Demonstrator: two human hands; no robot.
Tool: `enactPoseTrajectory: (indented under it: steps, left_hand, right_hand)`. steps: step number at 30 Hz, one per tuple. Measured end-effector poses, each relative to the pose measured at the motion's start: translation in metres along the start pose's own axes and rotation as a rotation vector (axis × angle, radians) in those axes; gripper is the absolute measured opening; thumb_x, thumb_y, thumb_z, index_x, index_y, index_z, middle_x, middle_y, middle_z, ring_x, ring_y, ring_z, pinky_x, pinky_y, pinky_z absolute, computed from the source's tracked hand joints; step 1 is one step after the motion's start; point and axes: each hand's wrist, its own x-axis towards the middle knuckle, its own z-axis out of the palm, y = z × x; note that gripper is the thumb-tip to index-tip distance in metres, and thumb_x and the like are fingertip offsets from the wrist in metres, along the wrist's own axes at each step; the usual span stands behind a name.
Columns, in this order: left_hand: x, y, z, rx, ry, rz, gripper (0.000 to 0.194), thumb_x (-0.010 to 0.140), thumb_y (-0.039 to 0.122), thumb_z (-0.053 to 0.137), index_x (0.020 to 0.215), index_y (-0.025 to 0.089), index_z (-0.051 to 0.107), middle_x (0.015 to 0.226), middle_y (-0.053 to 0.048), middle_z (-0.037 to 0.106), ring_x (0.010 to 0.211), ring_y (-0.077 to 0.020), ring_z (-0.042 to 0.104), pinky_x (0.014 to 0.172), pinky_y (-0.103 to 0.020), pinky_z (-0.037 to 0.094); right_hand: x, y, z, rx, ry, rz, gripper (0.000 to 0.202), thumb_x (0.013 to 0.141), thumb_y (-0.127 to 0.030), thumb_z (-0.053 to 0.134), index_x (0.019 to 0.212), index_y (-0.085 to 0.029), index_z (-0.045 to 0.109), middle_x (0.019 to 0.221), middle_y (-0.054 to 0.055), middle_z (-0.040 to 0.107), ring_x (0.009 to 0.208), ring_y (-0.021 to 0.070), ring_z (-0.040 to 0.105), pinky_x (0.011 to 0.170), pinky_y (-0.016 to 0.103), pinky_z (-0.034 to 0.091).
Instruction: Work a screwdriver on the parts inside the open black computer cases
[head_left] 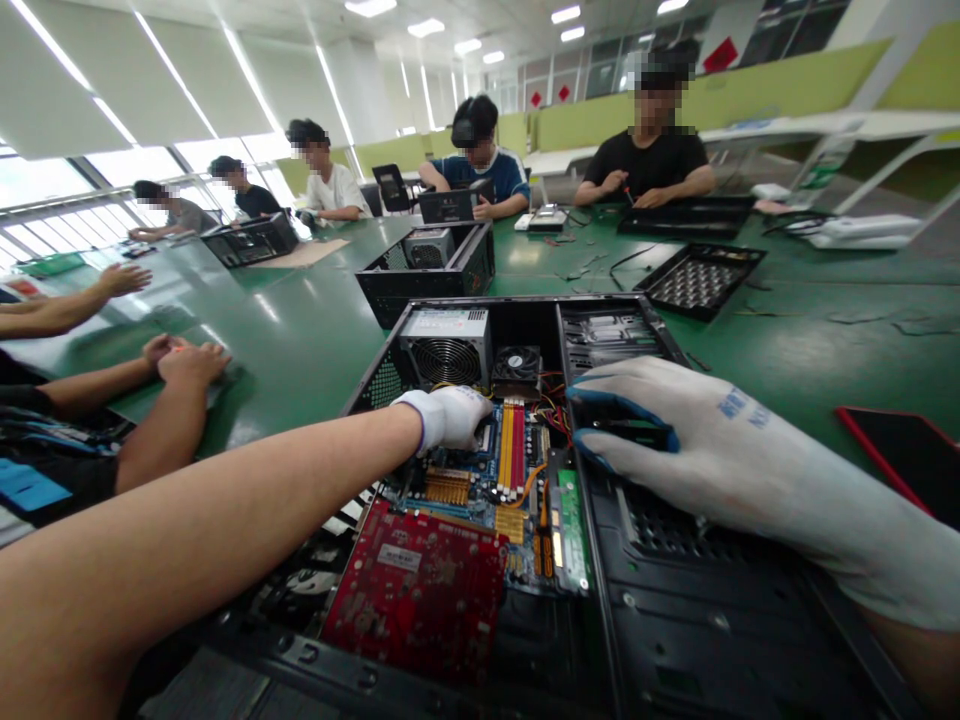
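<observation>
An opened black computer case lies in front of me. My left hand, in a white glove, reaches into it over the motherboard. Its fingers curl down beside the red and yellow memory slots; whatever lies under the fingertips is hidden. My right hand, in a white glove with blue on the palm side, rests at the case's inner divider, thumb and fingers apart. Above the left hand are a power supply and a black fan. A red graphics card fills the near part.
Another black case stands just behind mine on the green table. A perforated black panel lies at back right, a red-edged black device at right. A co-worker's hands are close on my left; several people sit across.
</observation>
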Motion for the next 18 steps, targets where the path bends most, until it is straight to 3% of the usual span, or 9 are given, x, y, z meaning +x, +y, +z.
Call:
enactPoseTrajectory:
  steps: [18]
  left_hand:
    - [-0.001,0.0021,-0.0015,0.024,-0.022,0.024,0.052,0.08,0.041,0.078,0.126,0.018,0.073,0.128,-0.015,0.076,0.114,-0.0339,0.074,0.093,-0.038,0.061]
  right_hand:
    - [-0.0004,-0.0018,0.0,-0.001,-0.014,0.019,0.045,0.098,-0.061,0.063,0.125,-0.026,0.072,0.127,0.007,0.075,0.119,0.031,0.068,0.103,0.048,0.055]
